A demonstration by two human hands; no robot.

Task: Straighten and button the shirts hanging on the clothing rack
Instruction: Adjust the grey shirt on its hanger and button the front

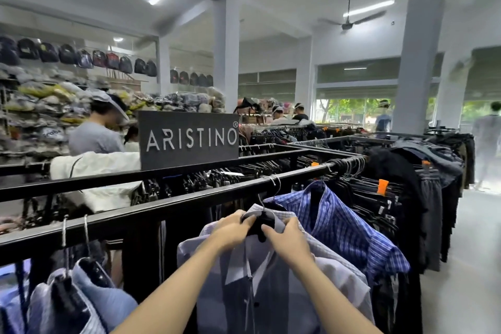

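Note:
A pale grey checked shirt (273, 287) hangs on a black hanger from the black rack rail (162, 209), front open, dark buttons showing down the placket. My left hand (233, 230) grips the left side of its collar. My right hand (287, 238) pinches the right side of the collar, fingers curled over the cloth near the hanger neck. To the right hangs a blue striped shirt (349, 228). At the lower left hang light blue shirts (89, 298) on black hangers.
A dark ARISTINO sign (189, 139) stands on the rack. Dark trousers (379, 198) crowd the rail to the right. Several people stand behind the racks on the left and far right. White pillars (417, 62) rise beyond; a floor aisle (471, 266) runs on the right.

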